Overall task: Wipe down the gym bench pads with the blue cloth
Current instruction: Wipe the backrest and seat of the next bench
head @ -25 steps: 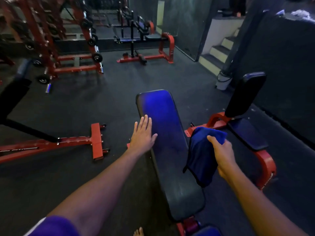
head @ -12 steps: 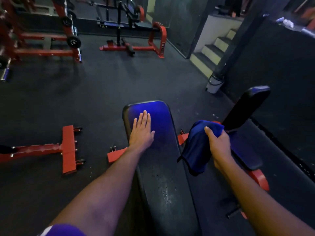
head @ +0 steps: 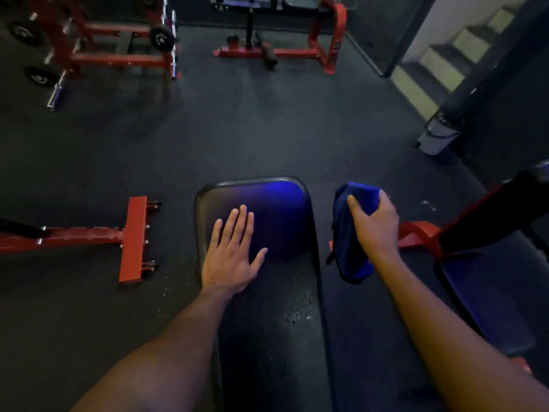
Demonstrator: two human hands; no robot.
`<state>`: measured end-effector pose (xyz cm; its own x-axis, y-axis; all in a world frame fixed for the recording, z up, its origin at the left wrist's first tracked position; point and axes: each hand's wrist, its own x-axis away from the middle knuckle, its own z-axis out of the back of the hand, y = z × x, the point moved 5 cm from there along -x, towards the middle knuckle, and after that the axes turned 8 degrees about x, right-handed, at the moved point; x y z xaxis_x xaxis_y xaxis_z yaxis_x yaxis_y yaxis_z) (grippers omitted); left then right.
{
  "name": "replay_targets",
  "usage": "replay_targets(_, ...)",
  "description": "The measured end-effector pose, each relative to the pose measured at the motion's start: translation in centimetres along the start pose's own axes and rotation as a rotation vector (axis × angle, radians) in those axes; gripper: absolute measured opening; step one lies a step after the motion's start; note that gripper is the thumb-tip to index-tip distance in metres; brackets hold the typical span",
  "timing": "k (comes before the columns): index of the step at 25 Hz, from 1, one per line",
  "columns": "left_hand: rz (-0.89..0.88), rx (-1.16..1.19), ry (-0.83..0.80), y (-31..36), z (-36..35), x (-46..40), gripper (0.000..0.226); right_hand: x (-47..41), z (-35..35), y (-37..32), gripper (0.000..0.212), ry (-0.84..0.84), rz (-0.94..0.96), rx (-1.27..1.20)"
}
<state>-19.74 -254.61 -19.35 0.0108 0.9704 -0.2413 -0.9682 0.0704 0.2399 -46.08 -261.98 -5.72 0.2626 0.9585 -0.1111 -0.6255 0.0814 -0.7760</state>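
The left hand (head: 230, 257) lies flat on the far end of the dark bench pad (head: 267, 292), fingers straight and close together, thumb spread out to the side. The right hand (head: 374, 224) grips the bunched blue cloth (head: 349, 233), fingers curled round its top; the cloth hangs just off the pad's right edge, apparently not touching it. A blue sheen lies on the pad's far end. A second bench (head: 490, 298) with a red frame stands to the right, and red racks (head: 98, 52) stand on the dark floor (head: 237, 129) beyond.
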Motion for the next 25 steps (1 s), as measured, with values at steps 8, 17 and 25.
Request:
replay_targets(8,-0.009,-0.122,0.072,0.0,-1.1,-0.4,0.079,-4.9,-12.0,0.8,0.03,-0.498,0.216,-0.022)
replay_targets(17,-0.09,-0.134,0.102,2.6,-1.2,-3.2,0.072,-7.1,-15.9,3.0,0.045,-0.508,0.271,-0.132)
replay_targets(25,-0.102,-0.183,0.102,2.2,-1.8,-2.8,0.074,3.6,-12.5,11.5,0.049,-0.51,0.275,-0.144)
